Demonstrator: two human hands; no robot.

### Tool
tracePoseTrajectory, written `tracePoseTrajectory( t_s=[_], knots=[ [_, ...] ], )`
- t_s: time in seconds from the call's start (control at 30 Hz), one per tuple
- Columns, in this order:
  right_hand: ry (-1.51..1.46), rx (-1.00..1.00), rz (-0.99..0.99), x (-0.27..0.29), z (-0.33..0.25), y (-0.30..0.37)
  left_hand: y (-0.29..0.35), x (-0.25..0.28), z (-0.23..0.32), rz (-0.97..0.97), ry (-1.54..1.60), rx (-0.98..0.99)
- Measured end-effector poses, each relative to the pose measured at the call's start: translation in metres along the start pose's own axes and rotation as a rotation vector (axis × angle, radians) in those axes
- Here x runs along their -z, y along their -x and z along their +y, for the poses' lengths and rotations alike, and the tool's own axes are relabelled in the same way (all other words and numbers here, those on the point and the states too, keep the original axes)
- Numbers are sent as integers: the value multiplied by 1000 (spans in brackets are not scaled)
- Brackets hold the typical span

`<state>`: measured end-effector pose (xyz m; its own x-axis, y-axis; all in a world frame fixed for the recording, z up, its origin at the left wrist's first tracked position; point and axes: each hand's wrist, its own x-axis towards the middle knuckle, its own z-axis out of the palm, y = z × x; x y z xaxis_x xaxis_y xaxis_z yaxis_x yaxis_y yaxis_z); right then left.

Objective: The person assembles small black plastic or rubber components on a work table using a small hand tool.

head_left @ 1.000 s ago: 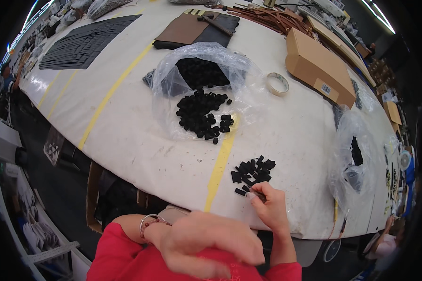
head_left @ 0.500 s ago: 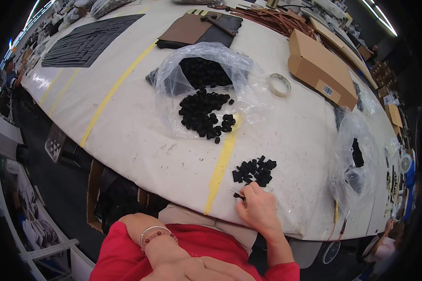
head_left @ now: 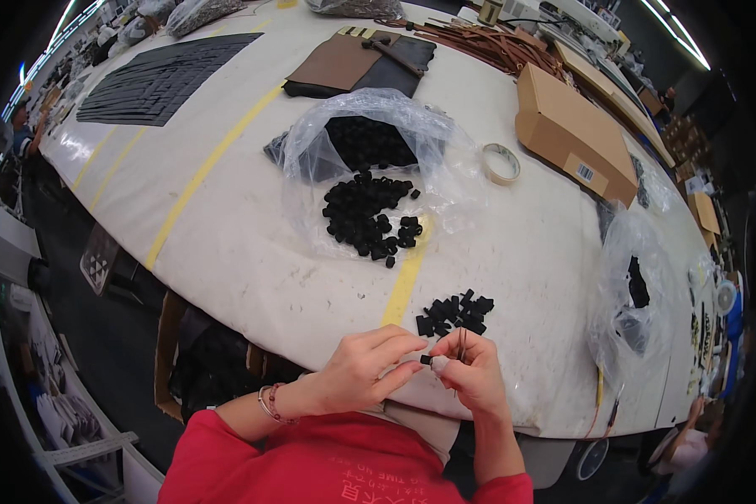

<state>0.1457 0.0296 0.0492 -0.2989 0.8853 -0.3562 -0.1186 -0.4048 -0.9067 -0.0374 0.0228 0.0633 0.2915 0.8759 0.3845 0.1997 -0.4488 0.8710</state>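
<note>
Wide white worktable, near edge as landmark. Just beyond it, small pile of black pieces. At it, left hand and right hand together pinching one small black piece.

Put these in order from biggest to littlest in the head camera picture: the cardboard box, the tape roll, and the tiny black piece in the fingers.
1. cardboard box
2. tape roll
3. tiny black piece, pinched between both hands
</note>
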Motion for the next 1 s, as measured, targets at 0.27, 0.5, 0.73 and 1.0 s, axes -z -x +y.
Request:
tracePoseTrajectory(
  t_s=[0.27, 0.5, 0.73, 1.0],
  knots=[
    [-293, -59, -13, -12, 6, -13, 22, -24, -36, -14, 761, 661],
    [-236, 26, -4, -13, 13, -19, 11, -17, -48, 51, 1353, 881],
    [51, 121, 95, -11, 19, -16, 12, -19, -49, 15, 1325, 906],
    [-80, 83, -25, -7, 11, -18, 12, -18, -43, -125, 1548, 935]
  ],
)
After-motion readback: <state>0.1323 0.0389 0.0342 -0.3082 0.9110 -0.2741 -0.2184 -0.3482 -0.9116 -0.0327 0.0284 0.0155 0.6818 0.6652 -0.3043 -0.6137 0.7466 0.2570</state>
